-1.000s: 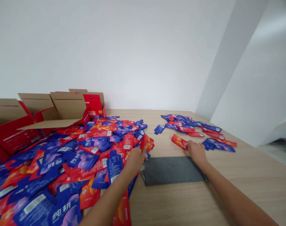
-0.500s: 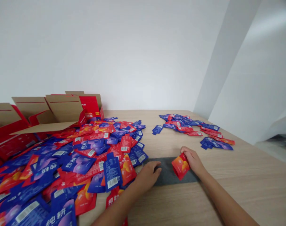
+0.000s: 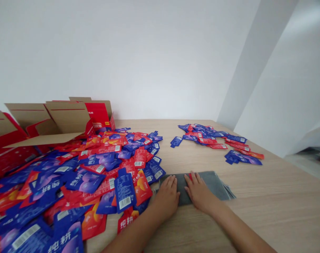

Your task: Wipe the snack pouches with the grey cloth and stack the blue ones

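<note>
My left hand (image 3: 168, 196) lies with its fingers stretched out on the left part of a dark grey, flat stack of thin sheets (image 3: 215, 184). My right hand (image 3: 198, 191) rests flat on the middle of the same stack, fingers extended. A small bit of a red pouch (image 3: 190, 176) shows at the right fingertips; most of it is hidden under the hand. At its right end the grey stack fans out into several layers. To the left of my left hand are a blue pouch (image 3: 125, 189) and a red pouch with orange fruit (image 3: 141, 188).
A large heap of red and blue pouches (image 3: 84, 181) covers the left of the table (image 3: 255, 200). Open red cardboard boxes (image 3: 99, 114) stand behind it. A smaller group of pouches (image 3: 207, 135) lies at the back right. A white wall (image 3: 160, 63) rises behind.
My right hand has moved left and down with the red pouch, onto the grey stack, and now lies flat. My left hand has straightened its fingers and pressed down, flat.
</note>
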The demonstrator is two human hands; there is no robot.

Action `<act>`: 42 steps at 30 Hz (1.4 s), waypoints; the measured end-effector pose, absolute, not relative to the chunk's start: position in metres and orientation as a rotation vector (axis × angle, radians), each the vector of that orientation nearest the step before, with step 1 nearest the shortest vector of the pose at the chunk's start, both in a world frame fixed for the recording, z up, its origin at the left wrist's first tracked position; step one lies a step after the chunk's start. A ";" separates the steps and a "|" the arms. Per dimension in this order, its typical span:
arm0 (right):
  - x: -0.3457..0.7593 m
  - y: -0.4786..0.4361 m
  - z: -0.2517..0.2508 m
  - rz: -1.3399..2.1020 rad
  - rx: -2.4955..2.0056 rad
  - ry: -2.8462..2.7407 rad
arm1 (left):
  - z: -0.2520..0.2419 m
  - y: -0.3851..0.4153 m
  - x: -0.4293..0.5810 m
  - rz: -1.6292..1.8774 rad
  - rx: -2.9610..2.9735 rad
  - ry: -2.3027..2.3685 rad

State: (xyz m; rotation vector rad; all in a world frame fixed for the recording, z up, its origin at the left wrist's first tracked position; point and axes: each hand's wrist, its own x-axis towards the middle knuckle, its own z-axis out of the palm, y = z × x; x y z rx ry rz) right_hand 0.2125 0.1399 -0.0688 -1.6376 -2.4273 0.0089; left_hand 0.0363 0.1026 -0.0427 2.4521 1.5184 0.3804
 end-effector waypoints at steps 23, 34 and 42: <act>0.192 0.142 -0.079 -0.037 -1.485 -2.304 | -0.044 0.098 0.038 0.209 2.563 1.668; 0.213 0.158 -0.065 -0.165 -1.822 -2.335 | -0.043 0.099 0.037 0.234 2.574 1.673; 0.190 0.137 -0.076 -0.141 -1.502 -2.340 | -0.046 0.099 0.036 0.244 2.623 1.637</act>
